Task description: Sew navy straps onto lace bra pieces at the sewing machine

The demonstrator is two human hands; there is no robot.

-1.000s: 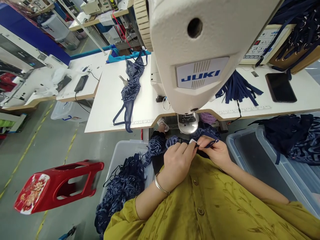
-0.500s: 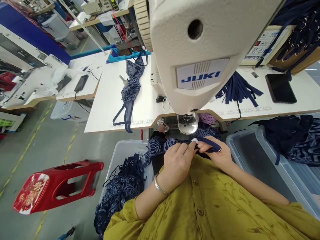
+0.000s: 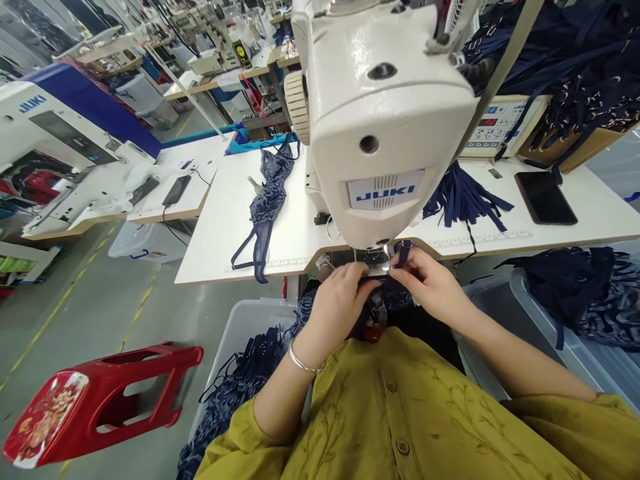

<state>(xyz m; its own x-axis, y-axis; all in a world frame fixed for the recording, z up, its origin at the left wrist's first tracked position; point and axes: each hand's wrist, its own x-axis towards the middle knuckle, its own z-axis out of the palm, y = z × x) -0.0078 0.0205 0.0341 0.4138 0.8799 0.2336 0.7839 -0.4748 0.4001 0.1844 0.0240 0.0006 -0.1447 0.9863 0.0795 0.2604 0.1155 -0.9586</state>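
Under the head of a white sewing machine (image 3: 380,133), both my hands pinch navy bra fabric at the needle area. My left hand (image 3: 343,297) is closed on the bra's edge, left of the metal plate (image 3: 373,263). To the right of that plate, my right hand (image 3: 427,280) grips a navy strap (image 3: 404,253), its upper end sticking up above the fingers. The patterned blue bra (image 3: 307,307) hangs below my hands, partly hidden by them. Exactly how the strap meets the bra is covered by my fingers.
Another bra (image 3: 273,190) lies on the white table left of the machine. Cut navy straps (image 3: 465,197) and a phone (image 3: 545,198) lie to the right. Bins of bras stand at both sides, left (image 3: 240,310) and right (image 3: 530,300). A red stool (image 3: 135,387) is on the floor.
Both hands have moved forward from near my chest to the needle area, carrying the strap and bra. The white piece seen earlier between the fingers no longer shows there. The view has tilted up.
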